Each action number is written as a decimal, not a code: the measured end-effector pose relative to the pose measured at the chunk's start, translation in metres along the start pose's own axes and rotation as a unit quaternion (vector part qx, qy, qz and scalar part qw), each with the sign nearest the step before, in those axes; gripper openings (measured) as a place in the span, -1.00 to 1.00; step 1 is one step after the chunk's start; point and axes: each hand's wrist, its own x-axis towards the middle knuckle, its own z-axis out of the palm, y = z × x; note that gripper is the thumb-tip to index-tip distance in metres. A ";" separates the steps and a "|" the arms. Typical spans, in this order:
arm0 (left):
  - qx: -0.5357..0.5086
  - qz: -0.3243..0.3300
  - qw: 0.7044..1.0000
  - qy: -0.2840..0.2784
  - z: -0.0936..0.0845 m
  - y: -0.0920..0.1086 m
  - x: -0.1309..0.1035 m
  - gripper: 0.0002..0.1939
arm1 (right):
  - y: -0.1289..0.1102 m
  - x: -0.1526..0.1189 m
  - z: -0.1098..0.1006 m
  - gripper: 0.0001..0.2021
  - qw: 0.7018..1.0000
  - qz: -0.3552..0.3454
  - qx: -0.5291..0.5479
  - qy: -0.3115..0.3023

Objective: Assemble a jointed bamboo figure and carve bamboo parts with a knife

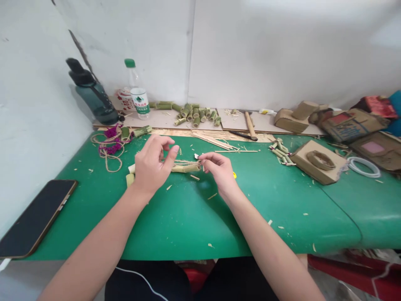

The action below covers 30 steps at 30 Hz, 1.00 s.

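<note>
My left hand (155, 163) hovers over the left part of some pale bamboo pieces (186, 168), its thumb and fingers apart and partly curled. My right hand (217, 167) is pinched at the right end of thin twine (181, 161), which runs along the bamboo toward my left hand. A small dark and white item (196, 156) shows beside my right fingertips; what it is cannot be made out. Two short bamboo ends (130, 179) stick out left of my left wrist. A yellow object (234, 175) is mostly hidden behind my right hand.
A phone (37, 217) lies at the left on the green mat (188, 225). Purple yarn and twine (112, 146), bamboo sections (196, 115), thin sticks (214, 140), a hammer (249, 125) and two bottles (97, 100) (140, 100) are behind. Cardboard (316, 161) sits right.
</note>
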 end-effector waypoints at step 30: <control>-0.231 -0.202 0.951 0.041 -0.013 -0.004 0.008 -0.73 | 0.001 0.007 -0.009 -0.87 0.999 -0.002 0.007 0.033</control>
